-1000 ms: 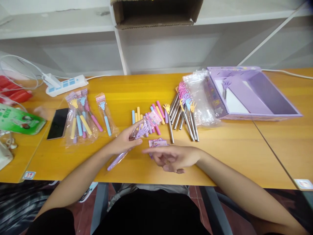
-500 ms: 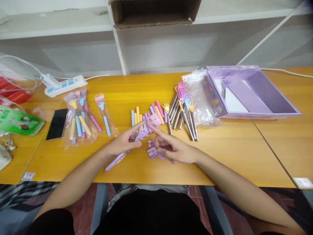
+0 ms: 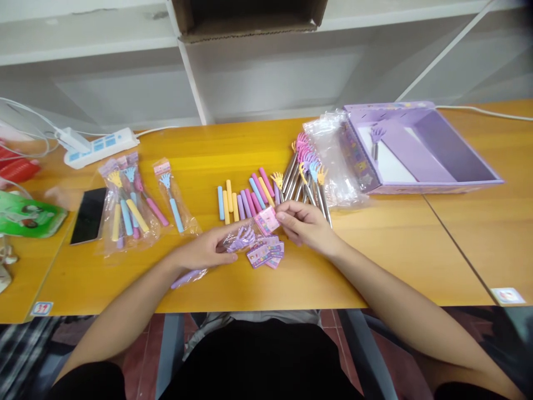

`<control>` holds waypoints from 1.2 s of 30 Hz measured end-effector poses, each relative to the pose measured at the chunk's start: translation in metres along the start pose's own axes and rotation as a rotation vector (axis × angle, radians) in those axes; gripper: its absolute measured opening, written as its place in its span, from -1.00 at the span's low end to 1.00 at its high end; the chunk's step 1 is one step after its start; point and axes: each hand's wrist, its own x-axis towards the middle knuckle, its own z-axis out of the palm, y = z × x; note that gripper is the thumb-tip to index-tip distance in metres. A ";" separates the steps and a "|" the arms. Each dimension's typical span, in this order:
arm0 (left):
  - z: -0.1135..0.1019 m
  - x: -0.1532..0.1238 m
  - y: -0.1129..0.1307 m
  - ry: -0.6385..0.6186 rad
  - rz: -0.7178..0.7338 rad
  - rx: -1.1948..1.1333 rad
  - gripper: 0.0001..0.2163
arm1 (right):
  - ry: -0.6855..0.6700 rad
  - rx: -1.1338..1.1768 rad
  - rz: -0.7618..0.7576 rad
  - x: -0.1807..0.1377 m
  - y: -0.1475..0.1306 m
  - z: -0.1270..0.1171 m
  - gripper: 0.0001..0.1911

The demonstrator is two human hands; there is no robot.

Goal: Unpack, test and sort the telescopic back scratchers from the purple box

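My left hand (image 3: pixel 204 253) is closed on a purple back scratcher in a clear bag (image 3: pixel 233 243), whose handle sticks out toward the table's front edge. My right hand (image 3: pixel 306 225) pinches a small pink header card (image 3: pixel 266 220) at the top of that bag. A little stack of more pink cards (image 3: pixel 266 253) lies just below. Behind the hands lie several coloured handle sleeves (image 3: pixel 244 199) and a bundle of metal scratchers with coloured hand-shaped heads (image 3: pixel 303 175).
Several bagged scratchers (image 3: pixel 133 203) lie at the left beside a black phone (image 3: pixel 88 215), a green packet (image 3: pixel 29 214) and a white power strip (image 3: pixel 100 145). A purple display box (image 3: pixel 420 150) and empty clear bags (image 3: pixel 333 161) sit at the right. White shelving stands behind the yellow table (image 3: pixel 375 261).
My right hand has moved up from the stack of cards to the top of the bag, now pinching a pink card there. My left hand keeps hold of the bagged scratcher.
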 end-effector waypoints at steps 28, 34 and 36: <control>0.010 0.002 0.008 -0.238 -0.314 -0.102 -0.67 | 0.551 -0.254 -0.362 -0.006 -0.014 0.004 -0.37; 0.004 0.003 0.007 -0.314 -0.335 -0.191 -0.63 | 0.622 -0.111 -0.503 -0.002 -0.041 -0.008 -0.60; 0.004 0.004 0.008 -0.317 -0.325 -0.209 -0.63 | 0.343 -0.178 -0.375 -0.005 -0.046 -0.007 -0.65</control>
